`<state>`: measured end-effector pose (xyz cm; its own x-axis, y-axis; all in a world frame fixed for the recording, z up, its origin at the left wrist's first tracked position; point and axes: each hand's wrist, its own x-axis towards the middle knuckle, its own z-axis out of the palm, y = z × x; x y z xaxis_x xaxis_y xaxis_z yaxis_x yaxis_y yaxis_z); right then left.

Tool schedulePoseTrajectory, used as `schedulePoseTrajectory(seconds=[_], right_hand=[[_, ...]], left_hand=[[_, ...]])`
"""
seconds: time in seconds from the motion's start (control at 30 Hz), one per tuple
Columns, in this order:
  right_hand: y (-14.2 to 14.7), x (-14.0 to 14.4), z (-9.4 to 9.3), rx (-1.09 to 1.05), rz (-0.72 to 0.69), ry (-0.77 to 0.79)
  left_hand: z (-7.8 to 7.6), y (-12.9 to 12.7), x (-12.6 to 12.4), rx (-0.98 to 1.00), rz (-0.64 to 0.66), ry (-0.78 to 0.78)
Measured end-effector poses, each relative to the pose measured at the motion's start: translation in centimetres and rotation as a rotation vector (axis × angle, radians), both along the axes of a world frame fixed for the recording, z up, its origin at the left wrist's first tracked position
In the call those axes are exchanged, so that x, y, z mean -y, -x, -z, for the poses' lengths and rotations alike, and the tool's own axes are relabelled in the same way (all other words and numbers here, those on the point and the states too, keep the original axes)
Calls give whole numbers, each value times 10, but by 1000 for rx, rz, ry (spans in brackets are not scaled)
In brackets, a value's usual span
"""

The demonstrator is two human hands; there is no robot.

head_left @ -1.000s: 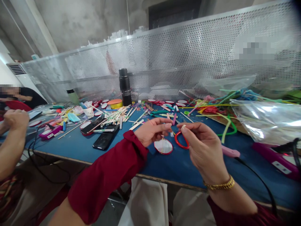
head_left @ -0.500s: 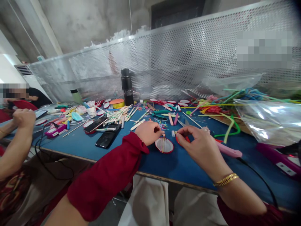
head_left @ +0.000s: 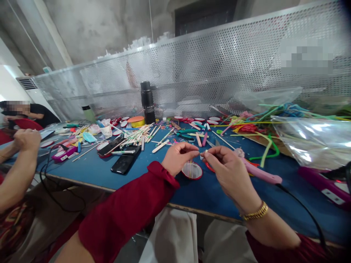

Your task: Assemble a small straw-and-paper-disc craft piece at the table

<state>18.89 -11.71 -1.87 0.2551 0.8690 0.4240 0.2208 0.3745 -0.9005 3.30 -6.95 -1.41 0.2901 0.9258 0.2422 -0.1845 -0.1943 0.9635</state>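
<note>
My left hand (head_left: 177,157) and my right hand (head_left: 229,168) are raised just above the blue table (head_left: 90,168), their fingertips meeting in a pinch. Between them is something very small and pale; I cannot tell what it is. Directly under the fingers lies a small round red-rimmed disc with a clear centre (head_left: 192,170). A red ring (head_left: 210,167) lies partly hidden behind my right hand. A pink glue gun (head_left: 260,174) with a black cord lies right of that hand.
Two black phones (head_left: 124,163) lie left of my hands. A black flask (head_left: 147,102), wooden sticks (head_left: 137,136), coloured straws (head_left: 257,128) and a clear plastic bag (head_left: 315,140) crowd the far side. Another person's arm (head_left: 16,160) works at the left. A perforated metal screen (head_left: 219,65) backs the table.
My hands went down to the disc on the table, then lifted a little and closed together in a pinch. The disc, earlier dangling from my left hand, now lies on the table.
</note>
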Motion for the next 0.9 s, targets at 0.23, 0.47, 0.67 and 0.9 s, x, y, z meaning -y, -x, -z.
schedulePoseTrajectory(seconds=[0.23, 0.47, 0.67, 0.9], right_hand=[[-9, 5, -8, -41, 84, -44], [-15, -3, 0, -141, 84, -138], [-14, -2, -3, -207, 75, -110], [-16, -6, 4, -309, -4, -2]], left_hand=[[-8, 8, -6, 37, -74, 43], [-7, 6, -4, 26, -49, 34], [-1, 15, -11, -140, -111, -106], [1, 33, -3, -985, -180, -422]])
